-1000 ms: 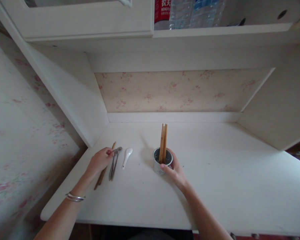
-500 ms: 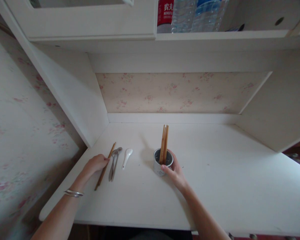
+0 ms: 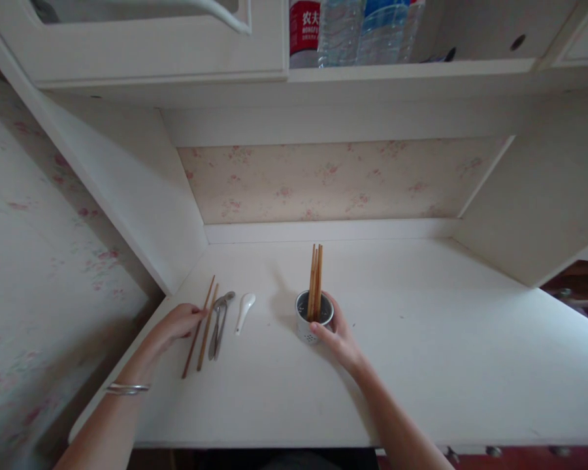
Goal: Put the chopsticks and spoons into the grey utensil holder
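Observation:
A metal utensil holder point(image 3: 306, 331) with holes in its side stands upright on the white tabletop. My right hand point(image 3: 340, 336) is closed round its right side, thumb at the front. Several wooden chopsticks point(image 3: 315, 281) stand in it. At the left, my left hand point(image 3: 183, 321) is closed at a darker chopstick point(image 3: 192, 352), its fingertips partly hiding it. A lighter chopstick point(image 3: 204, 343) lies just right of it, near the fingertips. Metal spoons point(image 3: 220, 329) lie close by, their bowls overlapping. Farther right is a white soup spoon point(image 3: 245, 313).
A cabinet point(image 3: 166, 55) with a door handle overhangs the tabletop point(image 3: 436, 365). Plastic bottles point(image 3: 343, 36) stand on its open shelf. Side panels point(image 3: 122, 163) bound the left and right. The tabletop's front edge point(image 3: 255, 446) runs close to my body.
The two loose chopsticks, close together before, now lie apart side by side. My left hand has shifted slightly left with the darker one. My right hand stays on the holder. The view has shifted slightly.

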`<state>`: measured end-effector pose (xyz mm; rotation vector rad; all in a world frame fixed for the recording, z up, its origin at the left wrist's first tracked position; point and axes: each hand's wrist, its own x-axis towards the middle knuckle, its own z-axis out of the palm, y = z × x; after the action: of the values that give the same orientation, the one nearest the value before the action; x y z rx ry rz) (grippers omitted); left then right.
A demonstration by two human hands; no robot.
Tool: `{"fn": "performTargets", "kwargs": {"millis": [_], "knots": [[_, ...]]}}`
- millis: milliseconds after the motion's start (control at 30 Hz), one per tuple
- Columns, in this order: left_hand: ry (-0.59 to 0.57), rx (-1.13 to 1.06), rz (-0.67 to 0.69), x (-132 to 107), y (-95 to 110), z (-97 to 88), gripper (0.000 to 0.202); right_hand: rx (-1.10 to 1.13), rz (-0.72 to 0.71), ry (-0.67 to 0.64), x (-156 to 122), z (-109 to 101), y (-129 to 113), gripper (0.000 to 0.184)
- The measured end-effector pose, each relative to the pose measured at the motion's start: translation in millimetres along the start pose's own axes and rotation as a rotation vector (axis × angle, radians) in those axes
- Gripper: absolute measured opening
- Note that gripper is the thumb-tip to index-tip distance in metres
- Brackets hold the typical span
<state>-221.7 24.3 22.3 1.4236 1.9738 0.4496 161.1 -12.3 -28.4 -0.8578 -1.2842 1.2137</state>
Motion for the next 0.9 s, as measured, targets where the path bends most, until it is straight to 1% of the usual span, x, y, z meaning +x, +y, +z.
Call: {"fn": "performTargets", "kwargs": {"millis": [67, 133, 200, 233, 300, 400, 467, 533, 600, 700, 800, 900], "knots": [[0.062, -0.04, 0.067, -11, 18, -9.5, 0.056, -0.002, -0.003, 0.003, 0, 0, -1, 0.074], [0.088, -0.048, 0.192, -23, 43, -16.1, 0.053, -0.004, -0.006, 0.0, 0, 1, -2, 0.074], [0.117, -0.056, 0.317, -37, 72, -16.4, 0.05, -0.003, -0.011, 0.001, 0, 1, -3, 0.073], [0.138, -0.098, 0.37, -44, 87, -13.7, 0.048, -0.001, -0.012, 0.003, 0, 1, -3, 0.073], [0.168, -0.238, 0.452, -56, 117, -3.1, 0.045, 0.006, -0.013, 0.008, 0, 2, -4, 0.073], [0.168, -0.475, 0.566, -66, 157, 19.7, 0.043, 0.018, -0.013, 0.005, -1, 3, -4, 0.073], [0.14, -0.612, 0.656, -67, 179, 34.9, 0.042, 0.018, -0.019, 0.007, -1, 3, -4, 0.073], [0.111, -0.699, 0.707, -64, 195, 48.1, 0.042, 0.024, -0.021, 0.003, -1, 3, -4, 0.073], [0.093, -0.721, 0.73, -59, 205, 59.5, 0.04, 0.035, -0.023, -0.009, -1, 3, -4, 0.074], [0.084, -0.655, 0.732, -51, 209, 76.3, 0.038, 0.021, -0.037, -0.02, 0, 2, -5, 0.073], [0.067, -0.557, 0.706, -44, 204, 95.4, 0.038, -0.019, -0.055, -0.011, 0, 2, -8, 0.072], [0.068, -0.482, 0.691, -41, 194, 115.5, 0.034, -0.019, -0.061, -0.022, 0, 3, -12, 0.072]]}}
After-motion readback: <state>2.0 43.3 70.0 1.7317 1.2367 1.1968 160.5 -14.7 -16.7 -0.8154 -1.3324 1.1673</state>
